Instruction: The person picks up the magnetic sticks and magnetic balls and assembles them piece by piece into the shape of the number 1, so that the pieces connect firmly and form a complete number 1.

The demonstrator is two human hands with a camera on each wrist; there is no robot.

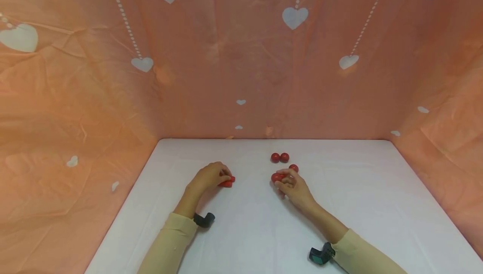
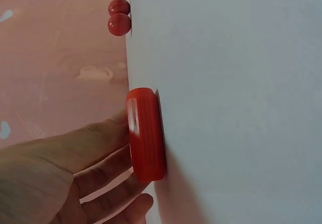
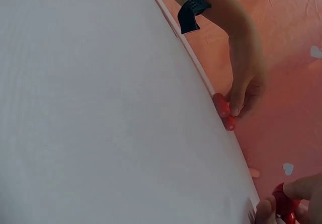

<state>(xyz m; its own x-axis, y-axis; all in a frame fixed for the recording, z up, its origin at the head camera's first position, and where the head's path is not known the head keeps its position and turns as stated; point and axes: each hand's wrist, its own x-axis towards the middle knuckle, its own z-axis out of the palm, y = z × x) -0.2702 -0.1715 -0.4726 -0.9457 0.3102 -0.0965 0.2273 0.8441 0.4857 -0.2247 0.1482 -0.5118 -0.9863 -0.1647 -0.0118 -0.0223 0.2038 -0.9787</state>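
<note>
On the left of the table, my left hand [image 1: 211,176] pinches a red cylinder [image 1: 232,178] between thumb and fingers. A second red cylinder [image 1: 225,184] lies right beside it, on the near side. Seen from the left wrist, the near cylinder [image 2: 146,134] hides most of the held one and the fingertips. My right hand [image 1: 296,189] holds a red ball [image 1: 276,177] low over the table, thumb and fingers about it. The right wrist view shows this ball [image 3: 285,200] at the corner, with more red just below it, partly hidden by fingers.
Behind the right hand, two red balls [image 1: 280,157] sit side by side on the white table [image 1: 249,232]. Another red ball [image 1: 293,168] lies just past the right fingers. Orange cloth [image 1: 245,64] with pale hearts encloses the table's back and sides.
</note>
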